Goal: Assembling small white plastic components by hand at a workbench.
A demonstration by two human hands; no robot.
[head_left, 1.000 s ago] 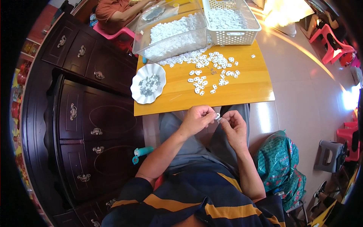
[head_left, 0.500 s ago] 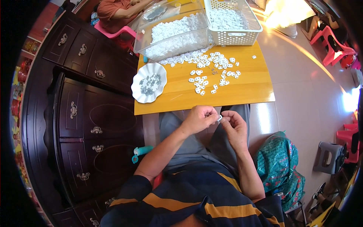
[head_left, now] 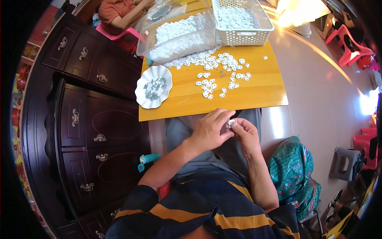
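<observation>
A small white plastic piece with dark holes is pinched between the thumb and fingers of my right hand, above my lap just off the table's front edge. Close to its left side is my left hand, thumb and fingers apart; whether a fingertip touches the piece I cannot tell. Similar loose white pieces lie scattered on the yellow wooden table. At the table's left edge, a white scalloped dish holds small grey metal-looking bits.
A clear plastic bin and a cream perforated basket, both full of white pieces, stand at the back. Dark wooden drawers line the left. A green bag sits right of my legs. Another person's arm shows at far left.
My left hand has opened, its thumb and fingers spreading away from the white piece. My right hand keeps its pinch on the piece. The view has shifted slightly.
</observation>
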